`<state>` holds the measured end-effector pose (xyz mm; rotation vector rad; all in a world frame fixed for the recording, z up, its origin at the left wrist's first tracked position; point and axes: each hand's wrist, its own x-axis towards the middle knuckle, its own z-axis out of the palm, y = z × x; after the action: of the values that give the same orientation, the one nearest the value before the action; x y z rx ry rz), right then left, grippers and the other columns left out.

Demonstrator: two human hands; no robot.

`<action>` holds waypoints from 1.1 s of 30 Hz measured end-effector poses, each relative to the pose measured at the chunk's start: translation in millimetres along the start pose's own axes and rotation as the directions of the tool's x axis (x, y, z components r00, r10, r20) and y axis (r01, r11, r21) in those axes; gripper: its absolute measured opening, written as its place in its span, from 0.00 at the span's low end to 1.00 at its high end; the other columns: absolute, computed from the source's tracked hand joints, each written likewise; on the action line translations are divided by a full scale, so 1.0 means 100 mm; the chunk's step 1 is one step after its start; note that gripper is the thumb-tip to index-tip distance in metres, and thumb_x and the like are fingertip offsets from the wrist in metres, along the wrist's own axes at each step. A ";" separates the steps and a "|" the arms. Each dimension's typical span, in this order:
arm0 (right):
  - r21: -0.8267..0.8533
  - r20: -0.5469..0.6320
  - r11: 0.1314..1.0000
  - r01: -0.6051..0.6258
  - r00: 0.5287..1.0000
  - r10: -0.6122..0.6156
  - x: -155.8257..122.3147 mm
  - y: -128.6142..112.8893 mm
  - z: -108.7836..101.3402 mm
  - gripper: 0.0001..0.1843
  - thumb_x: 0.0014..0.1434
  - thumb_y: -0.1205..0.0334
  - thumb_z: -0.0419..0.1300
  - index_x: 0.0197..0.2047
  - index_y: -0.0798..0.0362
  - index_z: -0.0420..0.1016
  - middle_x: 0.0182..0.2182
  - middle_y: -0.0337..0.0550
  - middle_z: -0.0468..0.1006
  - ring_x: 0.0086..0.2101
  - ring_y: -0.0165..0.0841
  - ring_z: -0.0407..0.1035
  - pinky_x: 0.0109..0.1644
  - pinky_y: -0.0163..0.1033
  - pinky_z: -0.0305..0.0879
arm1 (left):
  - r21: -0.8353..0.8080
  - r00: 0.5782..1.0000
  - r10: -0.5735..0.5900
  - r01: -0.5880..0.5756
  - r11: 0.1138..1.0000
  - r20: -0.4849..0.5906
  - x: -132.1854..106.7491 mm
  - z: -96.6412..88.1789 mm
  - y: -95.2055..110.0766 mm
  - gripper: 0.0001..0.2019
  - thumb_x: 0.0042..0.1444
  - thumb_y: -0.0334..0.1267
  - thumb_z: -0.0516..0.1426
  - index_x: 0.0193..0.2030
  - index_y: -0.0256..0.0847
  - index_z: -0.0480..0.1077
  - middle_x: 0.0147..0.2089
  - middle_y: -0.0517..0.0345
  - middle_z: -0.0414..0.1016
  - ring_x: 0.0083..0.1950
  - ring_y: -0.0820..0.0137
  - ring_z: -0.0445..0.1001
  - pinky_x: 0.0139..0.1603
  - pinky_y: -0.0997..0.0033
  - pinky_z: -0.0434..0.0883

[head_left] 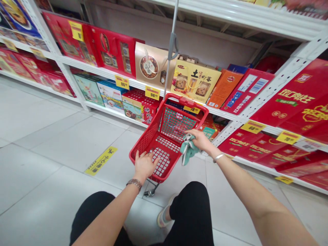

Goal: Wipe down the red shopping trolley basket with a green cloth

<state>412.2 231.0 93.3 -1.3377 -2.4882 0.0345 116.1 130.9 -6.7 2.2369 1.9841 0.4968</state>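
Observation:
A red plastic wheeled shopping basket (166, 136) stands tilted in front of me, its mesh walls showing and a grey telescopic pull handle (172, 44) rising from it. My left hand (145, 165) lies with spread fingers on the near part of the basket's mesh. My right hand (201, 140) is above the basket's right rim and pinches a crumpled teal cloth with white stripes (189, 148). The basket looks empty, though its far corner is partly hidden.
White metal shelving (287, 78) runs along the right and back, stacked with red and gold gift boxes (193, 80) and yellow price tags (152, 92). A yellow sticker (100, 161) lies on the tiled floor (46, 191). My black-trousered legs (191, 215) are below.

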 end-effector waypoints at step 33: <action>-0.107 -0.085 0.993 -0.051 0.996 0.042 -0.79 -0.90 0.97 0.40 0.58 0.80 0.49 0.72 0.51 0.62 0.68 0.57 0.66 0.71 0.49 0.51 0.70 0.65 0.58 | 0.009 1.000 0.001 -0.001 1.000 0.005 -0.12 -0.07 -0.03 0.27 0.68 0.52 0.45 0.55 0.37 0.78 0.56 0.42 0.81 0.64 0.46 0.72 0.72 0.34 0.51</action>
<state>352.2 128.5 -4.0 -1.4105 -2.4209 -0.1453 109.8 118.5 -2.7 2.2428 1.9867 0.4834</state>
